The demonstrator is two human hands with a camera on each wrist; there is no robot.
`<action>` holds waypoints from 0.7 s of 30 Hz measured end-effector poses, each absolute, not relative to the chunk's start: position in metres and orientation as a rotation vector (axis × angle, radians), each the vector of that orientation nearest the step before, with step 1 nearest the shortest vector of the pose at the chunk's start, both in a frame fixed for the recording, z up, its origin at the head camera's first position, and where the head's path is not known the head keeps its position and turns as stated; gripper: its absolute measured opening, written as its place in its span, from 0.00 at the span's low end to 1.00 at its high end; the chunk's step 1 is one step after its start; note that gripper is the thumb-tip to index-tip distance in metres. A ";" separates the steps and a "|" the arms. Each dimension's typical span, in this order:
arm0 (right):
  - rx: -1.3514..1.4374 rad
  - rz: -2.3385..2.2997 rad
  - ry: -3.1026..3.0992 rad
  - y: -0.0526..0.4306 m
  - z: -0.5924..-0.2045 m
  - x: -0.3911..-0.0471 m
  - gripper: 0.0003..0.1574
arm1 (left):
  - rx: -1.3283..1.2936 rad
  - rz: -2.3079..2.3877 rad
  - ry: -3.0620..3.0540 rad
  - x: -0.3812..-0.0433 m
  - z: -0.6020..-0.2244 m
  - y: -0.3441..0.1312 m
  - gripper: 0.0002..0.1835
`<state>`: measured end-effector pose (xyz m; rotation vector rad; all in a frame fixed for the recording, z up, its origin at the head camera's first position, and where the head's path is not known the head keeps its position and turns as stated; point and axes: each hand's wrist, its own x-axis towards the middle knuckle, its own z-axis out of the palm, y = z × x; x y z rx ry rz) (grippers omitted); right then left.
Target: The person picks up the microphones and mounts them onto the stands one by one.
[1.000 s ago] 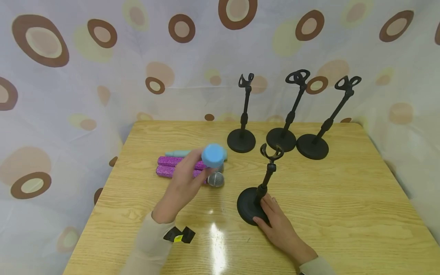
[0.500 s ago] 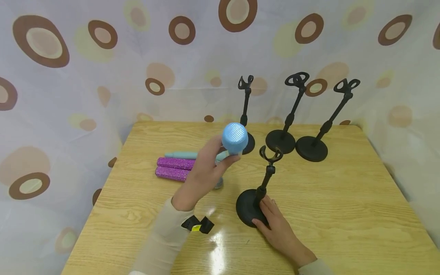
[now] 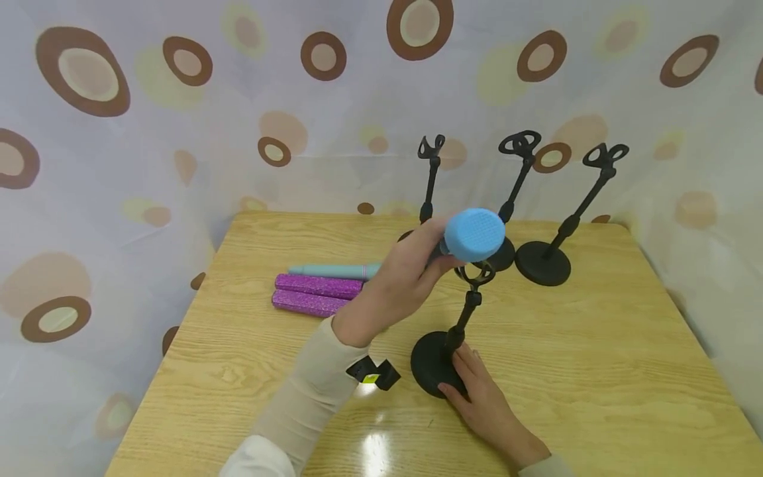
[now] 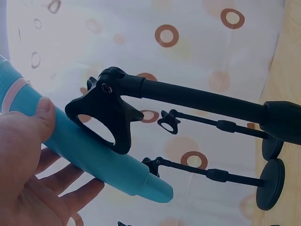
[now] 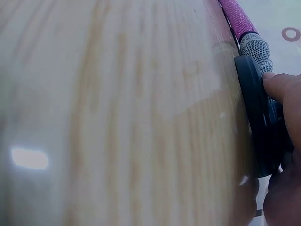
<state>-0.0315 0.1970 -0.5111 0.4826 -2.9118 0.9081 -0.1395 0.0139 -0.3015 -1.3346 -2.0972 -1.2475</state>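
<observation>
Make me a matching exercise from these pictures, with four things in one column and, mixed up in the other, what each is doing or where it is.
1. Left hand
2. Purple microphones
3. Right hand
4. Back stands

A. Holding the front stand by its base
B. Standing toward the back of the table
C. Lying side by side
D. Gripping a blue microphone

Pairs: 1-D, 2-C, 3-A, 4-B.

The right hand (image 5: 292,110) holds a black base (image 5: 256,115) (purple microphone (image 5: 249,37) beyond).
</observation>
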 end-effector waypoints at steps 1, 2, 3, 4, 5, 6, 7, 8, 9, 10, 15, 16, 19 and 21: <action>0.484 0.902 -2.907 0.197 -0.511 -0.031 0.39 | -1.354 -1.228 -2.088 -0.140 -0.299 0.016 0.24; 0.486 0.897 -2.902 0.198 -0.511 -0.031 0.38 | -1.381 -1.222 -2.071 -0.141 -0.298 0.018 0.24; 0.491 0.893 -2.893 0.198 -0.512 -0.031 0.38 | -1.408 -1.218 -2.056 -0.141 -0.296 0.020 0.25; 0.496 0.891 -2.883 0.198 -0.512 -0.031 0.38 | -1.438 -1.210 -2.037 -0.142 -0.295 0.022 0.25; 0.500 0.892 -2.875 0.198 -0.512 -0.031 0.38 | -1.469 -1.206 -2.016 -0.142 -0.293 0.023 0.26; 0.500 0.890 -2.870 0.198 -0.512 -0.032 0.38 | -1.495 -1.202 -2.000 -0.142 -0.292 0.024 0.26; 0.499 0.893 -2.866 0.198 -0.512 -0.031 0.38 | -1.515 -1.197 -1.989 -0.142 -0.292 0.025 0.27; 0.498 0.899 -2.864 0.197 -0.512 -0.031 0.38 | -1.527 -1.188 -1.987 -0.142 -0.292 0.025 0.28; 0.494 0.903 -2.868 0.197 -0.513 -0.031 0.38 | -1.530 -1.174 -1.992 -0.141 -0.292 0.025 0.29; 0.489 0.910 -2.874 0.197 -0.513 -0.031 0.38 | -1.526 -1.161 -2.003 -0.141 -0.292 0.025 0.29; 0.471 0.959 -2.909 0.198 -0.511 -0.031 0.39 | -1.470 -1.108 -2.093 -0.139 -0.295 0.023 0.31; 0.470 0.970 -2.910 0.198 -0.511 -0.031 0.39 | -1.464 -1.098 -2.109 -0.139 -0.296 0.022 0.31; 0.455 0.980 -2.924 0.198 -0.510 -0.030 0.39 | -1.455 -1.069 -2.150 -0.140 -0.298 0.022 0.33; 0.443 0.979 -2.935 0.198 -0.510 -0.030 0.39 | -1.458 -1.059 -2.183 -0.141 -0.299 0.023 0.34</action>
